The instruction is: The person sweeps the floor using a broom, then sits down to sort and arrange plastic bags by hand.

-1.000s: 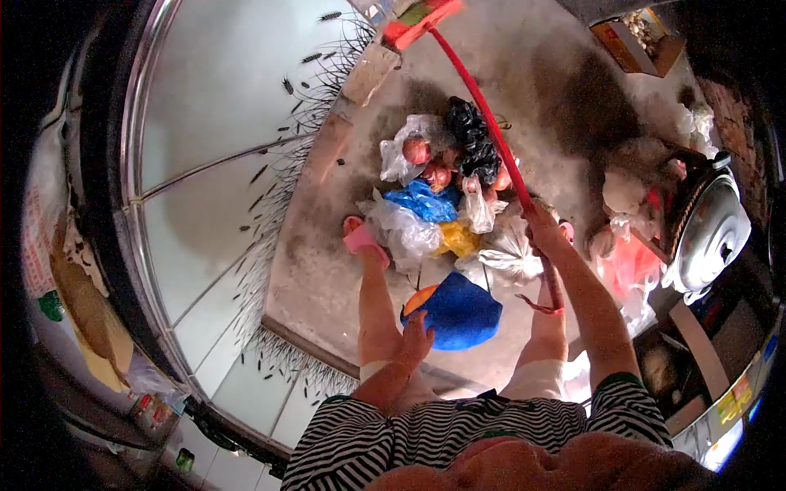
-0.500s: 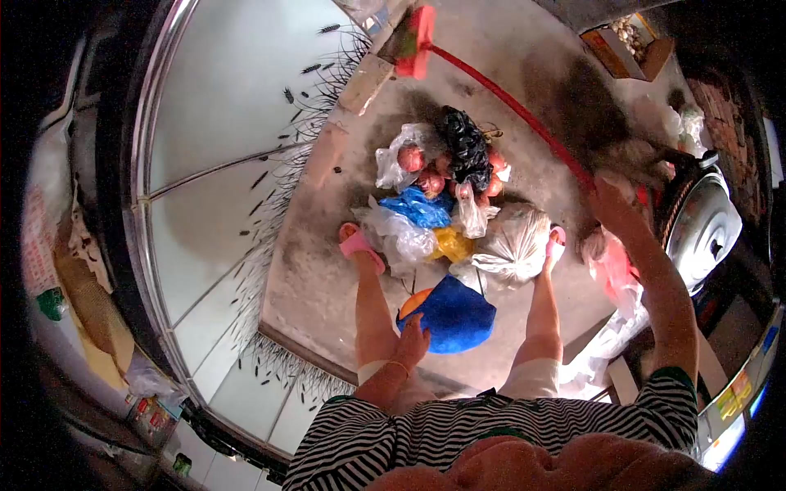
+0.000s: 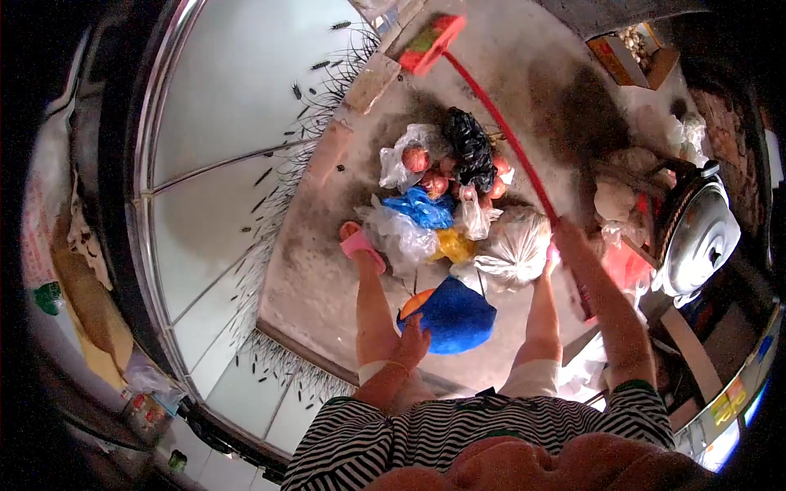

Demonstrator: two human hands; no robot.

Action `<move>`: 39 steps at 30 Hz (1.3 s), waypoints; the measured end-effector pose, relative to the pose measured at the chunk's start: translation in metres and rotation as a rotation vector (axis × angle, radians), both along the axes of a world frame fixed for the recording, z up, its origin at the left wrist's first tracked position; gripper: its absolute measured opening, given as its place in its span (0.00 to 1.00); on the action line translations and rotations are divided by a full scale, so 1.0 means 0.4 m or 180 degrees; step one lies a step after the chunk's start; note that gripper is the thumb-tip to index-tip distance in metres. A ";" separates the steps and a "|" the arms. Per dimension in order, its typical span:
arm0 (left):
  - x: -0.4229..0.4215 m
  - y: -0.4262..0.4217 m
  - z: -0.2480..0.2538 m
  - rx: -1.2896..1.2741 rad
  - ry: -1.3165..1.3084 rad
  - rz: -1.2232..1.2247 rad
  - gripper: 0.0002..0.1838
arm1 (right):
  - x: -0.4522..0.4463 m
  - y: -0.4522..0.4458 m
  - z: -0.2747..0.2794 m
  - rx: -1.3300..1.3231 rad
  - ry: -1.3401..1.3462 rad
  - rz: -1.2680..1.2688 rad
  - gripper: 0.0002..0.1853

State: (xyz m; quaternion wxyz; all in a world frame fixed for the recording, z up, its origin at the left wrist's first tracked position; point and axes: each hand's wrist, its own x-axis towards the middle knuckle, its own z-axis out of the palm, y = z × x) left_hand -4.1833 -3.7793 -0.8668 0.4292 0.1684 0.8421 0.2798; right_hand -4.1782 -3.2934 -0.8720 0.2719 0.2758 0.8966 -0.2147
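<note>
Cluttering the floor (image 3: 315, 237), bags (image 3: 422, 210) lie before right grip (image 3: 566, 236) clasping broom (image 3: 510, 137), left grip (image 3: 412, 342) holding blue object (image 3: 454, 317).

Onions (image 3: 434, 184) lie among plastic bags (image 3: 405, 231) on the floor (image 3: 315, 282), broom head (image 3: 432, 47) beyond, pot (image 3: 702, 236) to their right, box (image 3: 621, 59) behind the pot.

**Home, likely a kitchen or pantry corner**

Red onions (image 3: 416, 158) among plastic bags (image 3: 514, 254), heaped on bare, stained floor (image 3: 307, 282). Lidded metal pot (image 3: 696, 225) at right; open carton (image 3: 616, 59) farther off. Left: pale panels (image 3: 217, 106) printed with wheat ears. Pink slipper (image 3: 362, 245) underfoot. Exact room: cannot tell.
</note>
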 end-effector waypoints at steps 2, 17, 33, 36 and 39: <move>-0.009 -0.002 0.006 -0.0003 0.0000 -0.0057 0.26 | 0.132 -0.126 -0.072 -0.0212 -0.0228 -0.0977 0.12; 0.012 0.001 -0.015 -0.0056 -0.0374 0.0579 0.26 | 0.055 0.002 0.581 -0.0635 0.0175 -0.1717 0.15; 0.007 -0.010 -0.006 -0.0081 -0.0262 0.0254 0.25 | -0.470 0.006 0.157 -0.0094 0.0252 -0.1287 0.32; -0.017 0.009 0.026 -0.0003 -0.0042 0.0053 0.25 | -0.216 -0.066 0.242 -0.0301 -0.0167 -0.1192 0.33; -0.003 0.015 -0.005 0.0155 0.0065 0.0048 0.25 | 0.070 -0.154 0.366 -0.0323 -0.0597 -0.1064 0.36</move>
